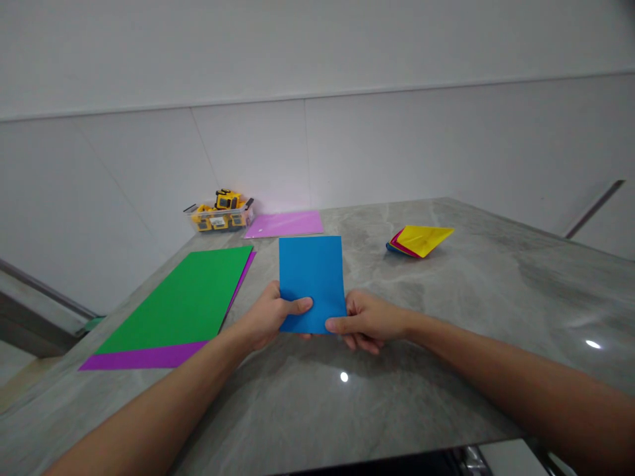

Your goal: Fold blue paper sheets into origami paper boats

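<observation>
At far left, the side edge of the grey table (446, 304) slants away towards the wall (372, 145). Just inside it, a green sheet (183, 297) lies on a purple sheet (143, 358), whose near and right-hand margins show. Farther back, near the wall, stands a clear box (233, 221) of yellow toy trucks (228, 199); just beside it, to the right, lies a pink sheet (285, 225). A strip of tabletop separates the green sheet from the left hand (268, 314). This hand is clamped on the left side of the blue paper (311, 268), thumb flat on the face, the other fingers mostly hidden behind. The blue paper is held at centre, between the hands, its face towards the viewer. Its long axis runs from the lower, near edge to the upper, far edge; the short edges lie almost level. The right hand (364, 319) pinches the lower right corner, thumb in front, with the other fingers curled behind and below. A broad stretch of tabletop extends to the right. There, well apart, rests a folded paper (424, 239) in yellow, red and blue, its yellow tip pointing right. Beyond it, the table's right-hand edge slants towards the viewer.
</observation>
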`<move>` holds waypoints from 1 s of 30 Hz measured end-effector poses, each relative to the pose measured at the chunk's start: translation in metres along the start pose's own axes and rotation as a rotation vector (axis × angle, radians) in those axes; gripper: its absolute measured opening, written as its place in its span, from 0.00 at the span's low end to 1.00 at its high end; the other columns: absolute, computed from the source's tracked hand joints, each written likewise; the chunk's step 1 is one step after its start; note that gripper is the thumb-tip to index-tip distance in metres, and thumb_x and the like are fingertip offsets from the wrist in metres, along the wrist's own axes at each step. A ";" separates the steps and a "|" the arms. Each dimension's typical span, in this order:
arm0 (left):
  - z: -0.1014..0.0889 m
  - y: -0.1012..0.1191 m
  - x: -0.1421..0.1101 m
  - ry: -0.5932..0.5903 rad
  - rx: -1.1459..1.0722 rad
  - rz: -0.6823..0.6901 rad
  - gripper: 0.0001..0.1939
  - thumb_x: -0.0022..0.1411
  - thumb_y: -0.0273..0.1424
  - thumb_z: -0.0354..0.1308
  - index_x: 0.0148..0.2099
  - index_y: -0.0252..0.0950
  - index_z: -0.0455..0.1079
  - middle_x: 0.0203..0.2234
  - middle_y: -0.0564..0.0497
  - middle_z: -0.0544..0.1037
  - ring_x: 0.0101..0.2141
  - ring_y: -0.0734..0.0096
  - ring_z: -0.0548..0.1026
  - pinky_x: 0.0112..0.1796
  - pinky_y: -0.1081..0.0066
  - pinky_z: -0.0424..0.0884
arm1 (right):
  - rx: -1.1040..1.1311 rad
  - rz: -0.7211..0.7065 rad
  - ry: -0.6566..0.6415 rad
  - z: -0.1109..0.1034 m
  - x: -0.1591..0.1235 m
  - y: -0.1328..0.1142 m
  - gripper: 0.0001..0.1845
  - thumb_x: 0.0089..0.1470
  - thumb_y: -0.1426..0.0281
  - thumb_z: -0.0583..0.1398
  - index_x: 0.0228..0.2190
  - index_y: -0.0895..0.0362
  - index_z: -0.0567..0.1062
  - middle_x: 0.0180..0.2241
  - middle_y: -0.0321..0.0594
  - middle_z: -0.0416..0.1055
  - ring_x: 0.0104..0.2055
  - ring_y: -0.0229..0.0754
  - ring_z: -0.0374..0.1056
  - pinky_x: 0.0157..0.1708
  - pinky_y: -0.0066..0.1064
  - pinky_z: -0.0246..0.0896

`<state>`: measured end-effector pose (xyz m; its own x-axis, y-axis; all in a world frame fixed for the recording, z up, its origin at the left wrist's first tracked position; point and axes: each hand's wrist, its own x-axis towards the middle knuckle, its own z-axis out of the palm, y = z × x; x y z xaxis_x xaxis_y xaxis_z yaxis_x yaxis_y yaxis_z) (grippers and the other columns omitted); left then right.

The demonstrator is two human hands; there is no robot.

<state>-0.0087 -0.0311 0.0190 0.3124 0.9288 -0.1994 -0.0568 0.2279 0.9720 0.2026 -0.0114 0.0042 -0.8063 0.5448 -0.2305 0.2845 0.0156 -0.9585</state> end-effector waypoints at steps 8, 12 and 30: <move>-0.003 0.004 0.003 -0.058 -0.115 0.047 0.20 0.50 0.36 0.69 0.41 0.27 0.73 0.32 0.41 0.80 0.26 0.66 0.79 0.25 0.72 0.77 | 0.039 -0.105 0.236 -0.003 0.002 0.000 0.32 0.48 0.43 0.57 0.13 0.58 0.64 0.06 0.27 0.54 0.09 0.28 0.47 0.10 0.23 0.41; 0.007 -0.004 0.003 -0.102 -0.126 0.076 0.21 0.53 0.45 0.64 0.31 0.28 0.72 0.25 0.46 0.78 0.24 0.66 0.79 0.23 0.73 0.74 | 0.144 -0.133 0.351 0.003 0.009 0.002 0.34 0.48 0.41 0.56 0.13 0.58 0.65 0.04 0.28 0.53 0.07 0.27 0.45 0.09 0.23 0.37; 0.026 -0.028 -0.005 -0.173 0.075 0.125 0.27 0.52 0.54 0.57 0.22 0.33 0.67 0.12 0.53 0.65 0.12 0.79 0.59 0.13 0.75 0.53 | 0.063 -0.233 0.017 0.031 0.011 -0.003 0.33 0.49 0.43 0.57 0.10 0.56 0.62 0.09 0.32 0.55 0.16 0.35 0.62 0.07 0.19 0.46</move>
<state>0.0157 -0.0499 -0.0036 0.4658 0.8829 -0.0590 -0.0369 0.0860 0.9956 0.1768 -0.0313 -0.0005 -0.8371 0.5470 0.0003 0.0589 0.0907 -0.9941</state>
